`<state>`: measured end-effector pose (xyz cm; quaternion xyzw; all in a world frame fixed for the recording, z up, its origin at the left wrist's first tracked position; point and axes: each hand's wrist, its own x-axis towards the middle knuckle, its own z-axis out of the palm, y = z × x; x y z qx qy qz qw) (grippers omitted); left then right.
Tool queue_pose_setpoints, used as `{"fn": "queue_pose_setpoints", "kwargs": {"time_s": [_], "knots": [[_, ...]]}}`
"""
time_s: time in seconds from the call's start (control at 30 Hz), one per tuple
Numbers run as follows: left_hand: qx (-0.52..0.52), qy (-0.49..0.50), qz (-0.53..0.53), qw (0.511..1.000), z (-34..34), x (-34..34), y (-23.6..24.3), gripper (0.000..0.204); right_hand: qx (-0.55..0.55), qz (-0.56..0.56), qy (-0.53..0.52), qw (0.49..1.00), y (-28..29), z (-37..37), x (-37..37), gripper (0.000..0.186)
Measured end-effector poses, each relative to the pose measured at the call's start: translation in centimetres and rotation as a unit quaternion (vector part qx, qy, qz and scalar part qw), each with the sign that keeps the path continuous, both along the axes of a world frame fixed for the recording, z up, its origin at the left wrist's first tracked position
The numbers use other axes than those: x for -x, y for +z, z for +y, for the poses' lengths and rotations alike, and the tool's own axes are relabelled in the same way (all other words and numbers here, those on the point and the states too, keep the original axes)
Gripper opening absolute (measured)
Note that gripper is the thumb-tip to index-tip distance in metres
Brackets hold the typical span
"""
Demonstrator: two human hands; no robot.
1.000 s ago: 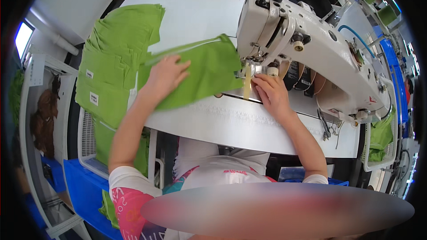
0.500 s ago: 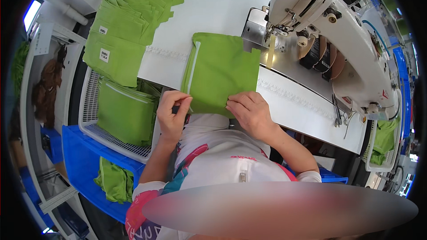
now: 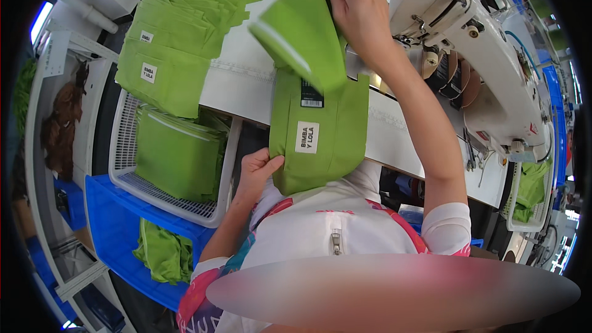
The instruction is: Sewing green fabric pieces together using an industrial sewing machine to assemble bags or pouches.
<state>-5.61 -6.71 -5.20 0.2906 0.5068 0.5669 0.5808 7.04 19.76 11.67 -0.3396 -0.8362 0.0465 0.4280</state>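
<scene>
head view: the green piece [image 3: 320, 135] has been pulled off the machine [image 3: 468, 43] and folded upward since half a second ago, when it was lying flat on the table [image 3: 246, 80] under both hands. now it hangs over the table's near edge, and its top flap is lifted high by the right hand [image 3: 357, 9], fingers closed over the fold. the lower left edge is pinched by the left hand [image 3: 259, 169], thumb on top. sewing on this piece is judged to be finished, and it is being turned over for stacking or checking. a pile of like pieces [image 3: 185, 37] is seen at the left, more in the white basket [image 3: 123, 148], more again in the blue bin [image 3: 111, 222]. the needle area is hidden behind the right wrist. the right fingertips are buried in cloth. the flap's edge is blurred by motion. the lap is masked by a blur.
</scene>
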Motion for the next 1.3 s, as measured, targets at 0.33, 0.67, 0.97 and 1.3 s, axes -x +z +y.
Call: {"fn": "queue_pose_setpoints", "kwargs": {"time_s": [0.33, 0.67, 0.97, 1.3], "knots": [[0.057, -0.045, 0.056, 0.996, -1.1, 1.2, -1.5, 0.011, 0.067, 0.15, 0.01, 0.986, -8.9, 10.8, 1.3, 0.018], [-0.357, 0.026, 0.546, 0.758, 7.8, 0.9, 8.1, 0.031, 0.399, 0.354, 0.209, 0.82, -5.8, 8.7, 0.7, 0.02], [-0.241, -0.115, 0.674, 0.689, 9.5, -1.8, 6.2, 0.061, 0.474, 0.387, 0.223, 0.759, -5.1, 8.7, 1.2, 0.021], [-0.249, -0.114, 0.669, 0.691, 9.5, -1.9, 6.4, 0.061, 0.473, 0.366, 0.181, 0.781, -3.4, 7.0, 1.0, 0.022]]}}
